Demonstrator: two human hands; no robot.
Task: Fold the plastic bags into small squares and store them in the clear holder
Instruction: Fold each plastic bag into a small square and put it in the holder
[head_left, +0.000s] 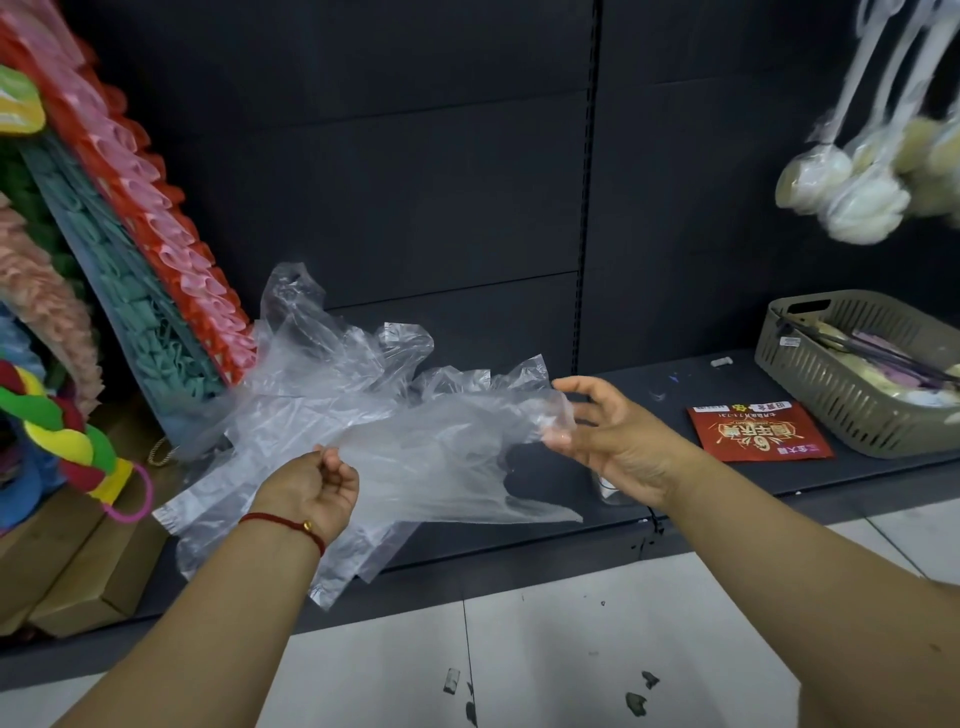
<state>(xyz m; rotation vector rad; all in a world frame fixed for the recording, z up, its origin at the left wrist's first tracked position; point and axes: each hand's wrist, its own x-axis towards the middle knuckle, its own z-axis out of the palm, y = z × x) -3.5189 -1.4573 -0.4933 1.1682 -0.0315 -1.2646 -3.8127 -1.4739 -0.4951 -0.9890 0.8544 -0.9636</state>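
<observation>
A clear plastic bag (441, 457) is stretched in the air between my hands, just above the dark shelf (727, 384). My left hand (317, 488) has its fingers curled and pinches the bag's left edge. My right hand (608, 431) pinches the bag's right corner between thumb and fingers, the other fingers spread. More crumpled clear bags (322, 358) lie in a pile on the shelf behind and to the left, some hanging over the front edge. A small clear container (610, 488) shows partly under my right wrist; it is mostly hidden.
A red snack packet (753, 431) lies on the shelf at right, beside a grey slotted basket (831, 395) holding small items. Colourful fabric goods (130, 208) lean at left over cardboard boxes (78, 566). Pale bath sponges (852, 192) hang at top right. White floor tiles lie below.
</observation>
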